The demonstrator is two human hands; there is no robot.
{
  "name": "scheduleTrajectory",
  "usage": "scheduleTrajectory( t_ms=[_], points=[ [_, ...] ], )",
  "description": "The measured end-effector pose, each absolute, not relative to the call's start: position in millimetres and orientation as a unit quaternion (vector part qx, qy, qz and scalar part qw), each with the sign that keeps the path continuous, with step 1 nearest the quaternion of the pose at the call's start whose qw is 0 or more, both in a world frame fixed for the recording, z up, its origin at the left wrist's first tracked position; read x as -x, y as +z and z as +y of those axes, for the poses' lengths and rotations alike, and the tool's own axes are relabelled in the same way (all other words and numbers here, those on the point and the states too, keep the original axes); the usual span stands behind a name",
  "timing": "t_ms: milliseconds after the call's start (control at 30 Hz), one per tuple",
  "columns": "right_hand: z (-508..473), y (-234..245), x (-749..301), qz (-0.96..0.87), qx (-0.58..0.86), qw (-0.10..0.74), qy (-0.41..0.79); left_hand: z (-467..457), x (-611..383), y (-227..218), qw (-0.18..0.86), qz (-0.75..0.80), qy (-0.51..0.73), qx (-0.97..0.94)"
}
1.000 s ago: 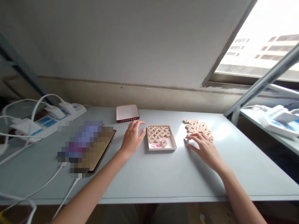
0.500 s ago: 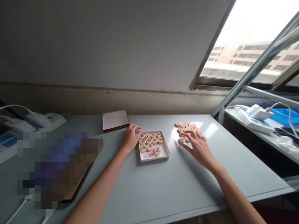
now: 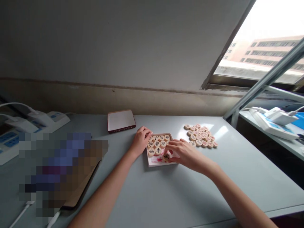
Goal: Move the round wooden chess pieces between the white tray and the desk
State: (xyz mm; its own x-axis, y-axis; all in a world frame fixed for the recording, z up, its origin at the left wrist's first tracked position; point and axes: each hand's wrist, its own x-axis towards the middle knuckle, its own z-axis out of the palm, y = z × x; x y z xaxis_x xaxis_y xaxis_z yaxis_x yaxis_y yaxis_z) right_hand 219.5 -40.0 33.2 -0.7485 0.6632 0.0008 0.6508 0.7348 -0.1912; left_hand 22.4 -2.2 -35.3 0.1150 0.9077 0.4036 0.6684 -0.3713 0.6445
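Observation:
A shallow white box lies on the grey table and holds several round wooden chess pieces with black characters. My left hand rests curled against the box's left rim. My right hand reaches over the box's right half, its fingers pinched on a chess piece low inside the box. To the right, a loose group of chess pieces lies on the table top, apart from both hands.
The box's red-edged lid lies behind the box. Power strips with white plugs sit far left, beside a blurred tablet. A shelf with white devices stands at the right, under a window.
My right hand has left the loose pile and moved left over the box with a piece in its fingers. My left hand has stayed at the box's left rim.

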Motion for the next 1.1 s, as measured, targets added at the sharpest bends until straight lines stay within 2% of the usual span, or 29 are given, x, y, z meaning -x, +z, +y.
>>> scheduleTrajectory(
  t_ms=[267, 467, 867, 1100],
  points=[
    [-34.8, 37.8, -214.1, -0.919, 0.364, 0.073, 0.130, -1.7, -22.2, -35.3, 0.166, 0.537, 0.387, -0.731],
    [-38.5, 25.8, -215.0, -0.908, 0.393, 0.099, 0.102, -2.3, -22.2, -34.6, 0.173, 0.538, 0.385, -0.730],
    [-39.2, 13.5, -222.2, -0.916, 0.389, 0.099, -0.005, -1.4, -22.4, -35.2, 0.175, 0.539, 0.382, -0.730],
    [-40.1, 13.6, -222.1, -0.919, 0.376, 0.115, 0.032, -2.3, -22.7, -33.4, 0.183, 0.546, 0.379, -0.725]
  ],
)
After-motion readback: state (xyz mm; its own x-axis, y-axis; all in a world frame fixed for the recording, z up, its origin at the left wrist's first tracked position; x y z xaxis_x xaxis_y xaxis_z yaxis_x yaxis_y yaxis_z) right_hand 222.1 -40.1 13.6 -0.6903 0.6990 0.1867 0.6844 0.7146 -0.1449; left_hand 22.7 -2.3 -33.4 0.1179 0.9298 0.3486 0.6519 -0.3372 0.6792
